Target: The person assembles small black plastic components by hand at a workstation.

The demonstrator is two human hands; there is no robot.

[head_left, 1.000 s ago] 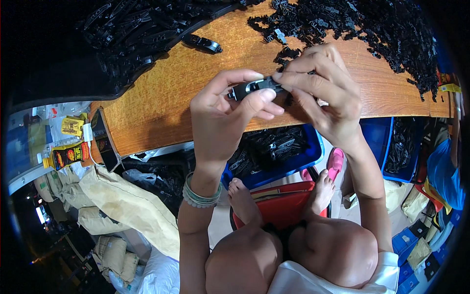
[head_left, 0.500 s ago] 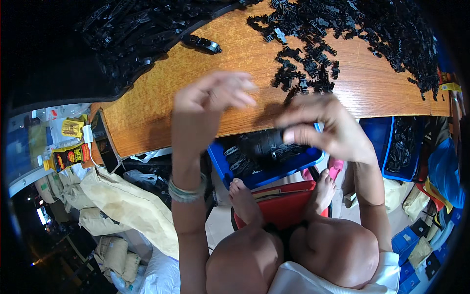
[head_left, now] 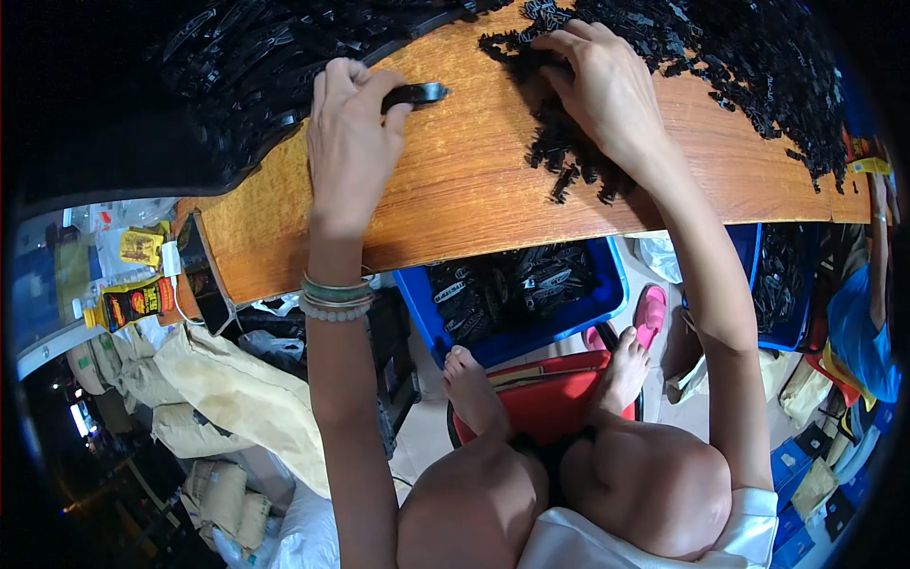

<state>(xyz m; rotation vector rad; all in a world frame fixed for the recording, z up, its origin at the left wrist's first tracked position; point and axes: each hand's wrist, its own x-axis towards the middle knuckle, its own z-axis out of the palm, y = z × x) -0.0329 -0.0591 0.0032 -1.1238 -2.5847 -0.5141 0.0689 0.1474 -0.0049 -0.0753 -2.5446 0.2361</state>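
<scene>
My left hand [head_left: 355, 142] is over the left part of the table, closed on a long, glossy black plastic part [head_left: 419, 93] that sticks out past the thumb. Beyond it lies a large heap of similar long black parts [head_left: 275, 57] on a dark surface. My right hand [head_left: 607, 90] reaches down to a spread of small black plastic clips [head_left: 749, 71]. Its thumb and forefinger are apart, and I see nothing between them. Some clips lie hidden beneath the palm.
Under the table's front edge [head_left: 455, 248] stands a blue bin [head_left: 428, 327] holding black parts. Another blue bin [head_left: 791, 337] is to the right. A red stool [head_left: 540, 403] is between my feet, with pink slippers [head_left: 651, 313] beside it. Another person's arm [head_left: 880, 256] shows far right.
Both hands have moved forward from near the table's front edge. My left hand has taken the long black part off the table; a blurred dark object over the bin is no longer there.
</scene>
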